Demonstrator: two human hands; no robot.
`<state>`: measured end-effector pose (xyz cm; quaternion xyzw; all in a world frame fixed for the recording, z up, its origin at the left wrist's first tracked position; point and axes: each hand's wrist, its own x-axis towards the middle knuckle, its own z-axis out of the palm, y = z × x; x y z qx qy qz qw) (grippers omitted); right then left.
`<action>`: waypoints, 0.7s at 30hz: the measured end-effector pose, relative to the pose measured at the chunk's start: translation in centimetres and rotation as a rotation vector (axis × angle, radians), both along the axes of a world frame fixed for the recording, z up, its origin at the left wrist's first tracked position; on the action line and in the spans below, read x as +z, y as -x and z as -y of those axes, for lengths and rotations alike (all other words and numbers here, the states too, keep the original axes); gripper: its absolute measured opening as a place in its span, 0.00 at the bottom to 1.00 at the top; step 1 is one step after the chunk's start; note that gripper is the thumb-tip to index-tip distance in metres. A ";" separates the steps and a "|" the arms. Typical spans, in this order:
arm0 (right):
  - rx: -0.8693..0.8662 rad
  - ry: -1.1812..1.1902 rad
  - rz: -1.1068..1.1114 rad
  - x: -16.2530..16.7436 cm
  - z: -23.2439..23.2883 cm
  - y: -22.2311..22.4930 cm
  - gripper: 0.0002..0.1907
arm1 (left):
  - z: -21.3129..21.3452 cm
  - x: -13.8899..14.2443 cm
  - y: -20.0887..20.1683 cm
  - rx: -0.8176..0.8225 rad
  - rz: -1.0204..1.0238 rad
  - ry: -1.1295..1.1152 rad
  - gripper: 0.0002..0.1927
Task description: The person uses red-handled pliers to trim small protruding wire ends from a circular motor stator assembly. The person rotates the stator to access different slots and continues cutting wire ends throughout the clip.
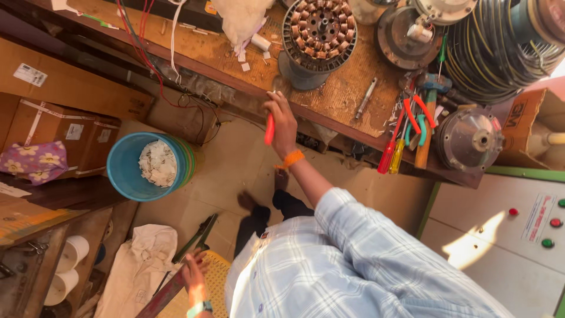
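My right hand (282, 121), with an orange band on the wrist, is at the front edge of the wooden workbench (347, 97). It is shut on a red-handled tool (269, 129) that points down toward the floor. Just beyond it on the bench stands a motor stator with copper windings (318, 29). My left hand (194, 272), with a teal band on the wrist, is low at the bottom left. It grips a long dark and reddish bar (176, 277) that slants over a yellow woven seat (219, 265).
Red pliers (419, 112), screwdrivers (389, 154) and a hammer lie on the bench's right part beside a round motor housing (471, 140). A blue bucket of white scraps (126, 171) stands on the floor. Cardboard boxes (65, 135) are at left and a control panel with buttons (529, 224) at right.
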<state>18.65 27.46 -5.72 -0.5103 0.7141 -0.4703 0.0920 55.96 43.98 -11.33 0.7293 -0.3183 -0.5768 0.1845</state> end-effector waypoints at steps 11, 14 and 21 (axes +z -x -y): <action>-0.028 -0.514 -0.206 -0.9 -5.2 2.7 0.19 | 11.0 -4.3 -1.7 -0.652 0.075 -0.306 0.30; -0.374 -0.634 -0.099 -1.4 -13.3 5.8 0.17 | 15.9 -4.3 -0.2 -0.820 0.098 -0.330 0.28; -0.952 0.136 0.760 1.8 -28.5 7.1 0.09 | 25.2 0.6 11.6 -0.871 -0.070 -0.158 0.24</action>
